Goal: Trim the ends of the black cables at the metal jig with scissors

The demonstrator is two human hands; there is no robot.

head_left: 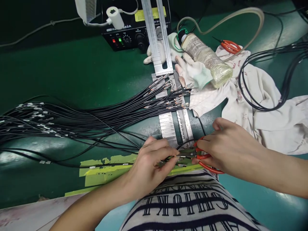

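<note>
My left hand [154, 160] pinches a thin black cable [109, 165] near its end, at the table's front edge. In my right hand [221, 147] is a pair of red-handled snips [204, 156], its fingers closed around the handles. The narrow jaws of the snips meet the cable end right at my left fingertips; whether they are closed on it is too small to tell. Beyond my hands a big bundle of black cables [96, 117] lies across the table, the stripped ends resting on a grooved metal fixture [168, 126].
Behind stands a black control box [127, 40] with knobs. To the right lie white gloves [194, 72], a plastic bottle [207, 57], white cloths [260, 122], another red-handled tool [231, 47] and a coil of black cable [243, 83]. Yellow-green tape [103, 178] covers the front edge.
</note>
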